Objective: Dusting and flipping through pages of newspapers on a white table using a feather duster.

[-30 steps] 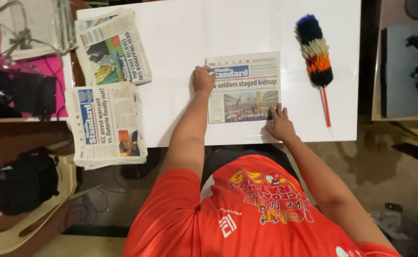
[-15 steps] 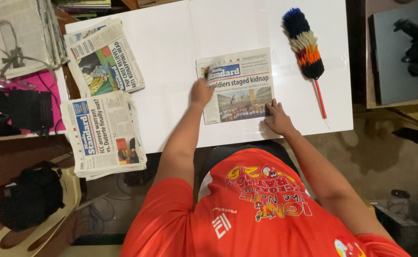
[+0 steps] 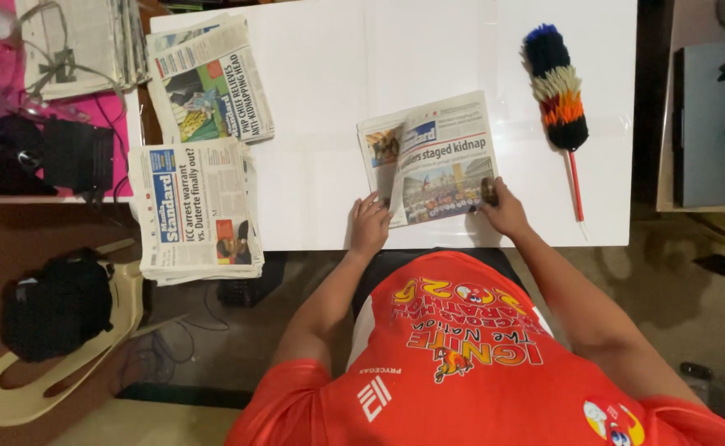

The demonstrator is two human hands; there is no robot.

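From the head view, a folded newspaper (image 3: 432, 161) lies on the white desk (image 3: 337, 74), near its front edge. The left hand (image 3: 370, 225) has its fingers bent over the paper's near left corner, lifting it. The right hand (image 3: 504, 211) presses flat on the right corner. A colourful feather duster (image 3: 557, 99) lies just beside.

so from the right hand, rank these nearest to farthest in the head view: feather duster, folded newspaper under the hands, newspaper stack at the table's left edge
1. Folded newspaper: touching the right hand at its lower right corner.
2. Feather duster: just beyond, at the table's right side.
3. Newspaper stack: far across, at the left edge.
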